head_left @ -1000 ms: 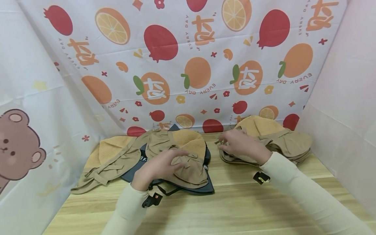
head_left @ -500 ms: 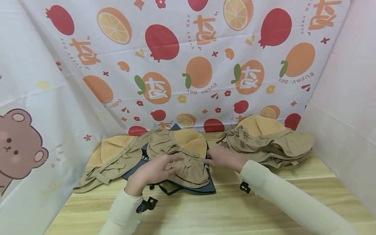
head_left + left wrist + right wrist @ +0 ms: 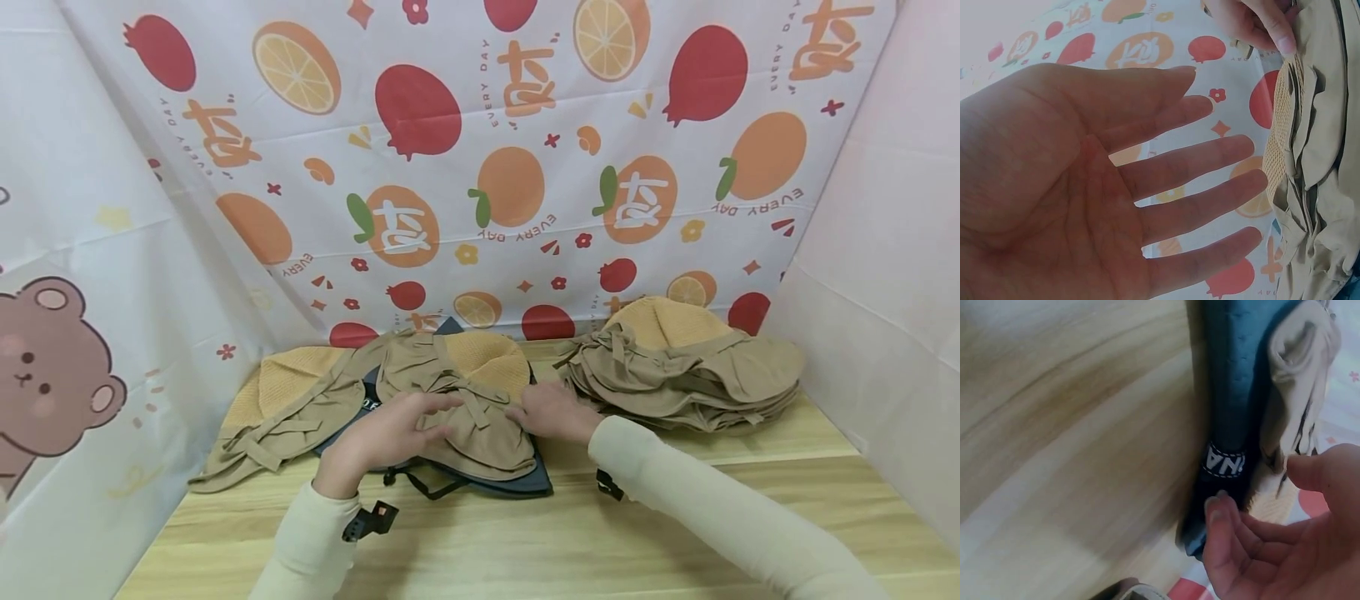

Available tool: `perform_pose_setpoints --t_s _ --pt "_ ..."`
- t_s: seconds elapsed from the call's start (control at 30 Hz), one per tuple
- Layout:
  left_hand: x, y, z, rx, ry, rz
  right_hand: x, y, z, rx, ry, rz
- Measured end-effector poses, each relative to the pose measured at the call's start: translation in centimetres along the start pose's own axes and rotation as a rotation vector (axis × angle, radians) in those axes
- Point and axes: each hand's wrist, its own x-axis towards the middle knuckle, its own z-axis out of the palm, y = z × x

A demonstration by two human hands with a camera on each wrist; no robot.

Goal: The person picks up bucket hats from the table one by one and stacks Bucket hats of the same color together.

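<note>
A tan hat (image 3: 480, 425) with a yellow woven crown and a tied strip lies over a navy cap (image 3: 536, 479) with white letters on its band. My left hand (image 3: 386, 433) hovers over the tan hat's left part, palm (image 3: 1110, 181) and fingers spread with nothing between them. At the right edge of these two hats is my right hand (image 3: 551, 408). In the right wrist view, its thumb is by the tan brim (image 3: 1304, 356) and its bent fingertips (image 3: 1219, 506) are by the navy band (image 3: 1225, 462), with a gap between. Firm contact is unclear.
Another tan hat (image 3: 292, 392) lies to the left, overlapping the middle pair. A stack of tan hats (image 3: 690, 375) stands at the right, by the white side wall (image 3: 877, 292). A fruit-print curtain (image 3: 465, 208) closes the back. A dark strap (image 3: 431, 492) lies on the wooden table (image 3: 487, 550).
My right hand has left the stack on the right and moved left to the middle hats' edge. The left hand has shifted slightly left, still spread.
</note>
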Motion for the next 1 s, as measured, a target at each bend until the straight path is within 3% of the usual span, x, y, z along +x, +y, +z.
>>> perform_pose_setpoints --t_s 0.3,0.53,0.73,1.0 --pt "-0.1 -0.2 -0.3 -0.011 -0.006 -0.004 0.6 -0.3 -0.3 0.089 0.028 0.080" --pt "-0.2 -0.2 -0.4 -0.003 0.019 -0.042 0.9 -0.1 -1.4 0.340 0.067 0.051" --pt "-0.3 -0.2 -0.3 0.013 0.032 -0.035 0.8 -0.8 -2.5 0.602 0.003 0.172" --pt "-0.4 -0.1 -0.3 0.016 0.048 -0.025 0.8 -1.0 -2.9 0.723 -0.045 0.192"
